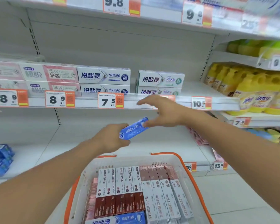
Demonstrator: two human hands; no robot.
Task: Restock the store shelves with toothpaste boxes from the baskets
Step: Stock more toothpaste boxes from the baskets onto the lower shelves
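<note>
Toothpaste in a blue box (133, 128) sits tilted in my left hand (111, 136), whose fingers curl round its lower end, above the far rim of the white basket (169, 159) with orange handles. My right hand (164, 111), at two o'clock from the box, is spread with loose fingers, one fingertip at the box's upper end. More boxes (137, 189) fill the basket at six o'clock, and white ones (103, 75) line the shelf at twelve.
</note>
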